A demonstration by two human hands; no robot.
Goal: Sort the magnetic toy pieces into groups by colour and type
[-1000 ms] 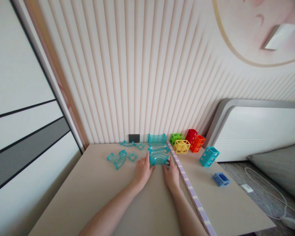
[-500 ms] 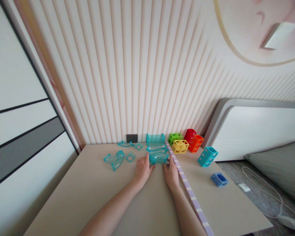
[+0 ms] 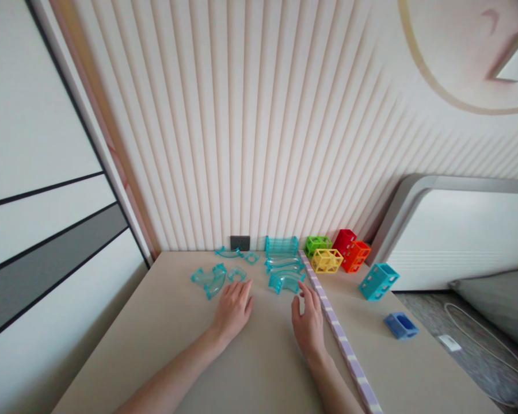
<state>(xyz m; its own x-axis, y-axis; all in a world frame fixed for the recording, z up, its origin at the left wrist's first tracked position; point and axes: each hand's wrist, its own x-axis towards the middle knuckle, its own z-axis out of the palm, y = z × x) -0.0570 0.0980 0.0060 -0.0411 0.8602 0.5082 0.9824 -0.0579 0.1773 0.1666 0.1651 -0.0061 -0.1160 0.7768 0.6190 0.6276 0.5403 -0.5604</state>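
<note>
My left hand (image 3: 233, 310) is low over the table with its fingers stretched out and nothing in it. Just beyond its fingertips lies a small clear-teal square ring (image 3: 236, 274), with a branched clear-teal tube (image 3: 210, 280) to the left. My right hand (image 3: 309, 319) is open and empty, thumb apart from the loosely bent fingers. Its index fingertip is close to a curved teal tube (image 3: 287, 283); whether they touch I cannot tell. Behind that tube are a wavy teal tube (image 3: 284, 263) and a ribbed straight teal piece (image 3: 281, 245) by the wall.
A purple-and-white striped strip (image 3: 337, 330) runs down the table (image 3: 263, 356). Right of it stand green (image 3: 317, 245), yellow (image 3: 327, 261), red (image 3: 343, 241), orange (image 3: 355, 256), teal (image 3: 379, 282) and blue (image 3: 401, 326) openwork blocks. A black socket (image 3: 240, 243) is on the ribbed wall.
My left hand has moved left, away from the curved tubes and toward the square ring. My right hand has drawn back slightly from the tubes. The view has shifted a little left.
</note>
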